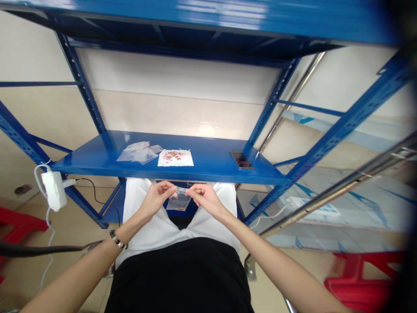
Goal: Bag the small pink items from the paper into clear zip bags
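Observation:
A small clear plastic bag hangs between my hands, just in front of the shelf edge and above my lap. Its top edge is pinched at the left by my left hand and at the right by my right hand. Something small and brownish shows at the bottom of the bag, too small to name. On the shelf beyond lies a white sheet bearing several small pink and greenish pieces. Left of it, several flat clear plastic bags lie in a loose pile.
The blue metal shelf stands before me, with another shelf overhead. A blurred-out dark phone-like object lies at its right. A white power strip hangs at the left post. Red stools stand at both sides.

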Action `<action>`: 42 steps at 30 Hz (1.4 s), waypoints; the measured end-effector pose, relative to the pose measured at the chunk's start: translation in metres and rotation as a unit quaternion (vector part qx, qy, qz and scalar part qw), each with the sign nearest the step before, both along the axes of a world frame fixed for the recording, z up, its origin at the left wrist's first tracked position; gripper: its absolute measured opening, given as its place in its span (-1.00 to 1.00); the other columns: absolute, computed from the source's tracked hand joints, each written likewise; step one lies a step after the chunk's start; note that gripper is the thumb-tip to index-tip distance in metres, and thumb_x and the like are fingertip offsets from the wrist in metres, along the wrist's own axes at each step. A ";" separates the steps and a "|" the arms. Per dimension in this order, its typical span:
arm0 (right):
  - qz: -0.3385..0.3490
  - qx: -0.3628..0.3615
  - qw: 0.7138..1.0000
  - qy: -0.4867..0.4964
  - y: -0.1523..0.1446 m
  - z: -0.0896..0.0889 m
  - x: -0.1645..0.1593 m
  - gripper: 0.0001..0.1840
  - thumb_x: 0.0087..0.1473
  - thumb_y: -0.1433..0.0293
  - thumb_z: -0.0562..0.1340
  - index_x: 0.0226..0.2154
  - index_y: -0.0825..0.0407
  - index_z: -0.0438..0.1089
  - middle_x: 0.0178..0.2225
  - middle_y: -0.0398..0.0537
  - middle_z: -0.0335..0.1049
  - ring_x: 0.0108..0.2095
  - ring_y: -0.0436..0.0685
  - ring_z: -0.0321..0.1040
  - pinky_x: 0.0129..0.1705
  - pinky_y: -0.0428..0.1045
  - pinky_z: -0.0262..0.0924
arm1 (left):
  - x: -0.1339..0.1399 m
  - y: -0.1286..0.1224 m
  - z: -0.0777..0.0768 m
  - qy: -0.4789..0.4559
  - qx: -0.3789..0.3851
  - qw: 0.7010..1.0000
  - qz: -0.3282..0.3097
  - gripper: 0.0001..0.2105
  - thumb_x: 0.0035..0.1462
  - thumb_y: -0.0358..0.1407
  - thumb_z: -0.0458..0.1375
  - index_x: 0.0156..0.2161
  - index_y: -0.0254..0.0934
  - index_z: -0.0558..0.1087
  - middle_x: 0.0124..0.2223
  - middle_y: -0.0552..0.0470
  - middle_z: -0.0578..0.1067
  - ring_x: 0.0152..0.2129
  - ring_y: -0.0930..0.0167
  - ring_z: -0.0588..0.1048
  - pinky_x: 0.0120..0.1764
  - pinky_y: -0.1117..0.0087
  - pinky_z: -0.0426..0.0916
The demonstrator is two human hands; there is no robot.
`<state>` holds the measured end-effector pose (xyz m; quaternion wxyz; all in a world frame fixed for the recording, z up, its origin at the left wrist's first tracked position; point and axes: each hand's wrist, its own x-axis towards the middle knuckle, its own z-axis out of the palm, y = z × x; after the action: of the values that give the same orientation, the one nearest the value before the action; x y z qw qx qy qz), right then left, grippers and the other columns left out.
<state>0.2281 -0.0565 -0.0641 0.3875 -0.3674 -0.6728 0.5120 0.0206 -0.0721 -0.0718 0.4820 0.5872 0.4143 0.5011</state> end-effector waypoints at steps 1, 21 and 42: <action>0.002 -0.003 1.000 0.002 0.000 0.000 -0.001 -0.60 0.08 0.09 0.29 -0.42 0.13 0.47 -0.71 -0.23 0.18 -0.67 -0.07 0.06 -0.58 -0.11 -0.12 | -0.002 0.000 0.001 0.004 0.003 1.000 0.002 -0.72 0.10 -0.10 0.26 -0.35 -0.33 0.50 -0.42 -0.03 0.56 -0.43 0.38 0.47 -0.29 0.41 0.30; -0.038 -0.022 0.998 0.039 0.010 -0.018 -0.005 -0.64 0.13 0.09 0.24 -0.35 0.08 0.37 -0.76 -0.29 0.17 -0.73 -0.10 -0.03 -0.63 -0.15 -0.18 | 0.008 0.000 -0.011 -0.006 -0.042 0.999 -0.003 -0.73 0.12 -0.12 0.25 -0.29 -0.34 0.49 -0.38 -0.05 0.56 -0.41 0.39 0.49 -0.36 0.45 0.32; 0.009 -0.019 1.000 0.016 0.008 -0.022 -0.009 -0.62 0.04 0.11 0.32 -0.40 0.13 0.44 -0.72 -0.27 0.14 -0.70 -0.11 -0.01 -0.65 -0.15 -0.20 | 0.007 0.002 -0.011 0.039 0.012 0.998 -0.054 -0.75 0.12 -0.17 0.24 -0.36 -0.37 0.49 -0.45 -0.02 0.53 -0.48 0.43 0.45 -0.36 0.45 0.30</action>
<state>0.2190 -0.0489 -0.0864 0.3868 -0.3601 -0.6600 0.5339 0.0279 -0.0697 -0.0826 0.4844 0.6339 0.3946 0.4559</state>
